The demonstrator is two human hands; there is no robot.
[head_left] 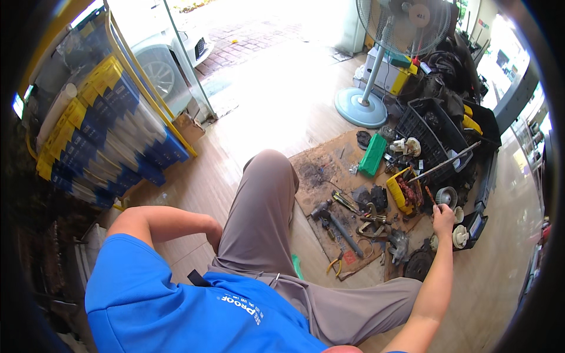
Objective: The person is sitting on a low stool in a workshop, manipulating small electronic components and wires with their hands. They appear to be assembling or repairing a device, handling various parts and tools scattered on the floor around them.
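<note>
I sit on the floor in a blue shirt (176, 294) and grey trousers (265, 200). My right hand (443, 216) reaches out to the right edge of a dirty brown cardboard mat (321, 165), fingers curled, beside a white round part (459, 236) and a small round fan wheel (447, 196). Whether it grips anything cannot be told. My left arm is bent, and my left hand (213, 230) rests against my raised thigh, mostly hidden. On the mat lie a grey pipe-like tool (341, 229), yellow-handled pliers (335, 265) and several greasy metal parts (374, 215).
A green box (372, 155), a yellow tray (403, 191) and black crates (432, 132) stand past the mat. A pedestal fan (368, 100) is at the back. Stacked blue-and-yellow cartons (106, 135) fill a rack on the left. A long metal rod (444, 165) leans over the crates.
</note>
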